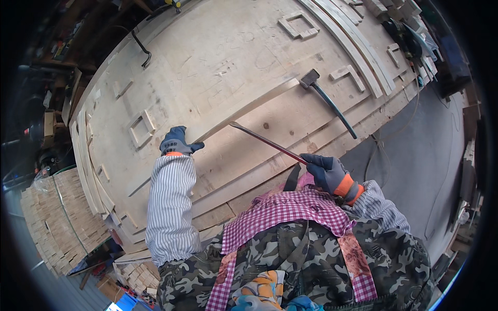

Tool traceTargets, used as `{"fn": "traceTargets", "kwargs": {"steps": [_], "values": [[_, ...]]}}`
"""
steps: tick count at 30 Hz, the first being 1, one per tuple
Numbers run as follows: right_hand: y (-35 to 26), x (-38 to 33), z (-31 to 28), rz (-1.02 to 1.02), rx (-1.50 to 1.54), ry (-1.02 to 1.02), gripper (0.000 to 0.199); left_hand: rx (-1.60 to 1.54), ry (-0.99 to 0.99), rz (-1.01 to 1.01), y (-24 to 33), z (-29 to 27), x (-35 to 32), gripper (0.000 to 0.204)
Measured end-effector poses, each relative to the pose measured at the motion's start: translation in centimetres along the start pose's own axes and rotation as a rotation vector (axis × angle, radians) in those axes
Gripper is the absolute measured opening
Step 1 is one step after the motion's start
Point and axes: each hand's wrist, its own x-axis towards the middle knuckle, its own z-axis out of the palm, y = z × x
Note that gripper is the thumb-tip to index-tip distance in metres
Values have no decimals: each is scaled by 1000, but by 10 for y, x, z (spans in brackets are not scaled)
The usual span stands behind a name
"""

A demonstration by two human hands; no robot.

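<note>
Tabletop (207, 57): big pale wood surface, stained and scratched, fills most of the view. Grey floor (415, 150) to the right. Bundled stack of wood pieces (46, 217) stands past the tabletop's left end, a strap around it. Long curved-looking wood strips (358, 57) lie side by side at the right end. Pale wood board (249, 106) runs diagonally across the middle, its left end by the left hand, its right end near the hammer head. Pink checked apron (290, 207) over camouflage clothing, bottom of view.

Metal bar (264, 141): long, thin, partly red, with a flattened tip. It slants up-left from the right hand, above the tabletop area on the near side of the board; tip near the board's edge, contact can't be told. Hammer (332, 107): dark head, long handle, lying right of the board, handle pointing toward the person.

Right hand (324, 171): dark glove, orange cuff, fingers clamped on the bar's near end. Left hand (177, 141): same glove type, at the board's left end, thumb out to the right; can't tell if fingers grip it. 2 square wood frames: 1 left (149, 122), 1 far side (288, 28). L-shaped wood piece (357, 79) lies right of the hammer.
</note>
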Motion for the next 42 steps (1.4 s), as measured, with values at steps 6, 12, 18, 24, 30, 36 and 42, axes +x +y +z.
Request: {"fn": "traceTargets", "kwargs": {"steps": [6, 12, 18, 24, 30, 36, 42], "values": [[-18, 6, -16, -114, 398, 92, 33, -503, 405, -40, -9, -81, -9, 69], [-26, -15, -32, -75, 296, 191, 33, -1698, 430, 321, -16, -46, -5, 34], [-30, -27, -38, 35, 280, 206, 33, -1884, 714, 239, -17, -32, -23, 51], [-36, -29, -49, 59, 283, 187, 33, -2221, 976, -177, -15, -20, -23, 59], [-36, -40, -62, 169, 236, 176, 33, -2434, 565, -489, 16, 90, -14, 59], [-40, -35, -59, 201, 82, 148, 32, -2545, 469, -495, 40, 161, -9, 66], [-52, -18, -61, 210, -50, 46, 32, -2632, 396, -500, 58, 191, -4, 61]]}}
